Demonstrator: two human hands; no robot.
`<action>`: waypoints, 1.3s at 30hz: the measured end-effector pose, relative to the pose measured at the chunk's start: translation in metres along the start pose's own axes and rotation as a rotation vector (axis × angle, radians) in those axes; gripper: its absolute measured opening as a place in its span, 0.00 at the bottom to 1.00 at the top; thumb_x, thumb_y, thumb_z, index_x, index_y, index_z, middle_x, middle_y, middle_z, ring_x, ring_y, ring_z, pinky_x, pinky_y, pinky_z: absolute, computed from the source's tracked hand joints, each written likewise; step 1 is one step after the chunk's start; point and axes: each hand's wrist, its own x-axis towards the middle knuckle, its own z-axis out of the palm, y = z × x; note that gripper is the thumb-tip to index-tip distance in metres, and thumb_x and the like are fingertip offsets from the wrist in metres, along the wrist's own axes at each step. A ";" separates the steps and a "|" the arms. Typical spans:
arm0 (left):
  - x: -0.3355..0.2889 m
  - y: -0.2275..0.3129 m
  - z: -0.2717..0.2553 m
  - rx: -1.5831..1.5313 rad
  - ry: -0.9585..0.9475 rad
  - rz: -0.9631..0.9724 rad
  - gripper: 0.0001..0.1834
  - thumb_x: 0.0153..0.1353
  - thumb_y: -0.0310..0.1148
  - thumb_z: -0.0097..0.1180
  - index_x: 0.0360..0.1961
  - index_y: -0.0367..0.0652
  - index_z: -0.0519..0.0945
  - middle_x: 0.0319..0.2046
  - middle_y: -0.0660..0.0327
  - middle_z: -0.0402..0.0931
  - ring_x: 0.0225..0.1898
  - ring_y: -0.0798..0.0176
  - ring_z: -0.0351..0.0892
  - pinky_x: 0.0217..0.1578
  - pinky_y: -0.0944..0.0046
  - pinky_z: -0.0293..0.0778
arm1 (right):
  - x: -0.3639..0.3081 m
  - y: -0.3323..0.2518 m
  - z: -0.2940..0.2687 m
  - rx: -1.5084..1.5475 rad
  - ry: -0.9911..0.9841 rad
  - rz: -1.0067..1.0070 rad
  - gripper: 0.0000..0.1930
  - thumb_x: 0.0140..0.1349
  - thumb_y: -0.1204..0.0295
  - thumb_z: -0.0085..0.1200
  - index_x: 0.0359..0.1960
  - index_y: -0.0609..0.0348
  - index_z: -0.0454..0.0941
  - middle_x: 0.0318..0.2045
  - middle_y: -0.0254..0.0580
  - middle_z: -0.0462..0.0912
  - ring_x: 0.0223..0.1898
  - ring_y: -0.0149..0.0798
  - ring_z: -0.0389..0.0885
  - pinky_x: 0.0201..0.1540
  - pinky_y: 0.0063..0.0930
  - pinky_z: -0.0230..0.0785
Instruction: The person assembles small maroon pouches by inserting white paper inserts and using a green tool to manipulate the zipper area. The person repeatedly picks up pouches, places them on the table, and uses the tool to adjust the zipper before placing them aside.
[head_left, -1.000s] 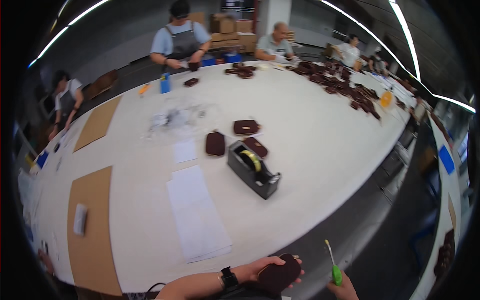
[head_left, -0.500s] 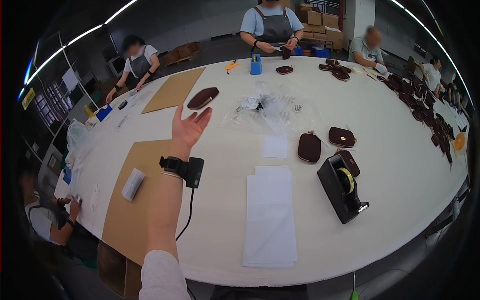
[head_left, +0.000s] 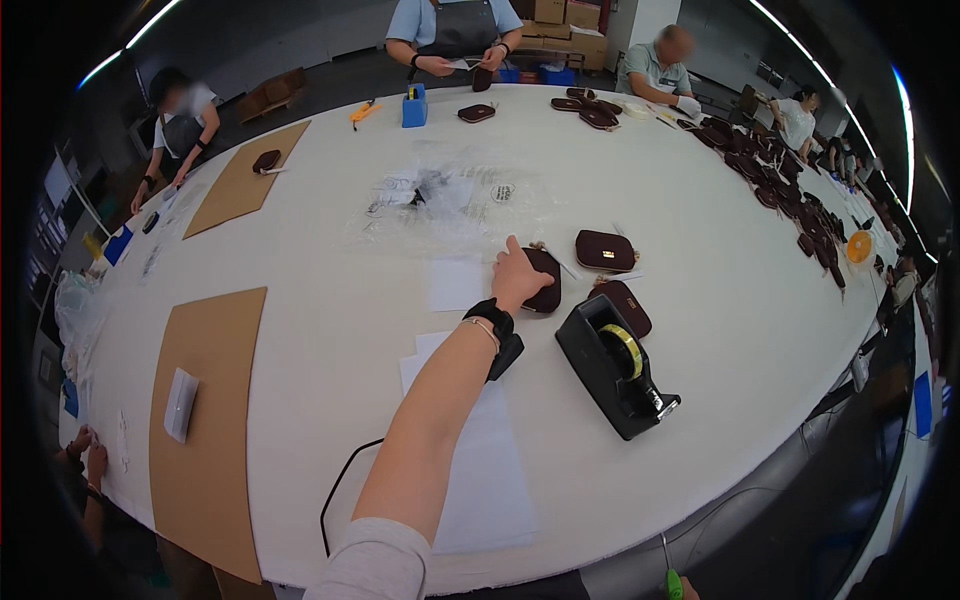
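Note:
My left hand reaches over the table and is closed about the left end of a dark maroon zip pouch. Its thumb lies across the pouch, and the fingers are at the upper left edge. A second maroon pouch with a small gold plate lies just right of it, and a third pouch below that one, partly behind the tape dispenser. Only a sliver of my right hand shows at the lower edge, against the green handle of a thin metal-shafted tool.
A black tape dispenser stands right of my left arm. White sheets lie partly under that arm. Brown cardboard bears a white folded piece. Another pouch lies on far cardboard. Clear plastic spreads mid-table; co-workers sit and stand around.
My left hand has turned from palm up to palm down and moved right onto a pouch. The pouch seen in mid-air beyond it now lies on the far cardboard. The view has swung right.

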 end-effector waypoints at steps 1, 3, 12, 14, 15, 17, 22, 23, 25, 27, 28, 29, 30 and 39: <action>-0.002 0.005 0.001 -0.055 -0.016 -0.016 0.43 0.44 0.37 0.70 0.58 0.25 0.63 0.46 0.38 0.75 0.48 0.44 0.78 0.46 0.55 0.77 | 0.000 0.002 0.000 -0.032 -0.022 0.019 0.22 0.54 0.79 0.59 0.52 0.63 0.70 0.34 0.32 0.74 0.35 0.30 0.71 0.38 0.25 0.67; 0.006 -0.013 -0.005 -0.624 -0.223 -0.129 0.38 0.43 0.33 0.69 0.54 0.27 0.67 0.42 0.43 0.78 0.44 0.47 0.80 0.42 0.54 0.79 | 0.003 0.002 0.002 -0.096 -0.079 0.017 0.20 0.54 0.78 0.59 0.50 0.63 0.71 0.33 0.33 0.74 0.35 0.30 0.71 0.38 0.26 0.68; -0.161 0.005 -0.085 -1.660 -1.150 -0.103 0.41 0.55 0.41 0.59 0.68 0.48 0.55 0.65 0.45 0.57 0.64 0.33 0.59 0.57 0.27 0.61 | 0.009 0.016 0.012 -0.126 -0.246 -0.063 0.20 0.51 0.73 0.62 0.46 0.61 0.71 0.29 0.37 0.77 0.31 0.32 0.74 0.37 0.28 0.69; -0.206 0.013 -0.080 -1.685 -1.188 -0.109 0.45 0.54 0.44 0.61 0.70 0.51 0.52 0.65 0.43 0.55 0.62 0.34 0.62 0.56 0.31 0.65 | 0.019 0.026 0.011 -0.187 -0.234 -0.091 0.18 0.48 0.70 0.64 0.40 0.59 0.73 0.26 0.37 0.77 0.29 0.31 0.76 0.36 0.29 0.69; -0.227 0.017 -0.076 -1.653 -1.205 -0.104 0.46 0.53 0.46 0.62 0.70 0.53 0.51 0.65 0.42 0.55 0.61 0.35 0.64 0.56 0.35 0.67 | 0.020 0.015 0.010 -0.289 -0.241 -0.103 0.19 0.49 0.66 0.63 0.39 0.60 0.69 0.28 0.51 0.77 0.33 0.48 0.80 0.38 0.37 0.70; -0.264 0.028 -0.057 -1.659 -1.307 -0.152 0.49 0.52 0.50 0.63 0.70 0.55 0.50 0.64 0.40 0.55 0.58 0.37 0.69 0.54 0.46 0.73 | 0.016 0.030 0.005 -0.251 -0.173 -0.208 0.21 0.48 0.69 0.63 0.42 0.61 0.68 0.27 0.53 0.77 0.31 0.51 0.79 0.35 0.38 0.70; -0.371 0.049 0.017 -1.524 -1.613 -0.527 0.46 0.60 0.60 0.52 0.71 0.48 0.49 0.57 0.41 0.67 0.57 0.41 0.71 0.55 0.45 0.71 | -0.042 0.036 -0.018 -0.045 0.188 -0.120 0.13 0.50 0.75 0.58 0.34 0.61 0.67 0.22 0.39 0.75 0.27 0.34 0.76 0.31 0.31 0.67; -0.388 0.045 0.032 -1.512 -1.663 -0.615 0.45 0.61 0.63 0.48 0.71 0.49 0.50 0.56 0.43 0.68 0.56 0.42 0.72 0.54 0.45 0.72 | -0.052 0.035 -0.024 -0.061 0.198 -0.112 0.13 0.50 0.75 0.58 0.34 0.61 0.67 0.22 0.40 0.75 0.26 0.36 0.77 0.30 0.31 0.66; -0.414 0.040 0.058 -1.493 -1.706 -0.782 0.41 0.63 0.65 0.41 0.68 0.50 0.55 0.53 0.46 0.71 0.53 0.44 0.74 0.51 0.45 0.74 | -0.078 0.029 -0.031 -0.118 0.097 -0.141 0.14 0.51 0.73 0.58 0.36 0.60 0.67 0.22 0.44 0.75 0.26 0.42 0.77 0.30 0.34 0.66; -0.430 0.040 0.079 -1.481 -1.685 -0.945 0.37 0.64 0.65 0.36 0.65 0.52 0.62 0.50 0.49 0.74 0.49 0.49 0.79 0.45 0.48 0.79 | -0.103 0.023 -0.031 -0.192 -0.134 -0.213 0.15 0.51 0.72 0.58 0.37 0.60 0.67 0.22 0.48 0.76 0.27 0.49 0.79 0.30 0.36 0.67; -0.432 0.038 0.090 -1.400 -1.675 -0.936 0.37 0.64 0.67 0.33 0.63 0.53 0.65 0.49 0.51 0.75 0.47 0.51 0.80 0.44 0.49 0.79 | -0.110 0.021 -0.025 -0.248 -0.189 -0.155 0.16 0.52 0.70 0.59 0.38 0.59 0.67 0.23 0.48 0.77 0.28 0.50 0.79 0.30 0.37 0.68; -0.438 0.032 0.102 -1.372 -1.676 -0.938 0.36 0.64 0.67 0.33 0.62 0.53 0.66 0.48 0.52 0.76 0.46 0.51 0.80 0.43 0.49 0.79 | -0.116 0.019 -0.019 -0.304 -0.249 -0.101 0.17 0.52 0.69 0.60 0.40 0.58 0.67 0.24 0.49 0.78 0.29 0.52 0.80 0.31 0.37 0.68; -0.440 0.024 0.113 -1.348 -1.664 -0.926 0.35 0.64 0.67 0.34 0.61 0.54 0.66 0.47 0.52 0.76 0.44 0.51 0.81 0.42 0.49 0.79 | -0.118 0.020 -0.016 -0.366 -0.316 -0.060 0.18 0.52 0.68 0.60 0.41 0.57 0.67 0.25 0.50 0.79 0.29 0.53 0.80 0.31 0.38 0.69; -0.432 -0.028 0.137 -1.172 -1.571 -1.056 0.34 0.63 0.66 0.38 0.60 0.54 0.68 0.47 0.50 0.76 0.44 0.48 0.81 0.41 0.46 0.79 | -0.095 0.030 -0.011 -0.459 -0.175 -0.080 0.16 0.53 0.71 0.56 0.40 0.61 0.66 0.25 0.56 0.79 0.33 0.59 0.79 0.34 0.47 0.69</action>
